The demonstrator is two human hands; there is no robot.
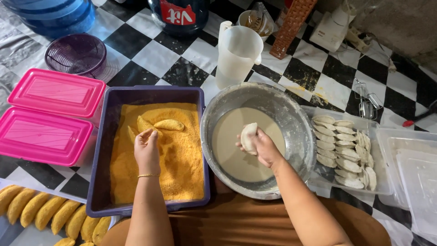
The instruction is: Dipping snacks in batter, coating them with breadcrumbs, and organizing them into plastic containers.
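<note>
Right hand (264,146) clamped on pastry (248,137), upright over batter bowl (300,118); crumb tray (102,150) lies left, left hand (146,148) pinching crumbs there.

floor (150,54) — black-and-white checkered tiles, marbled, with yellowish smears at right | wall (400,23) — rough grey plaster, upper right corner | plastic sheet (13,50) — crinkled clear film over tiles, left edge | light — even, soft, faint shadows
</note>
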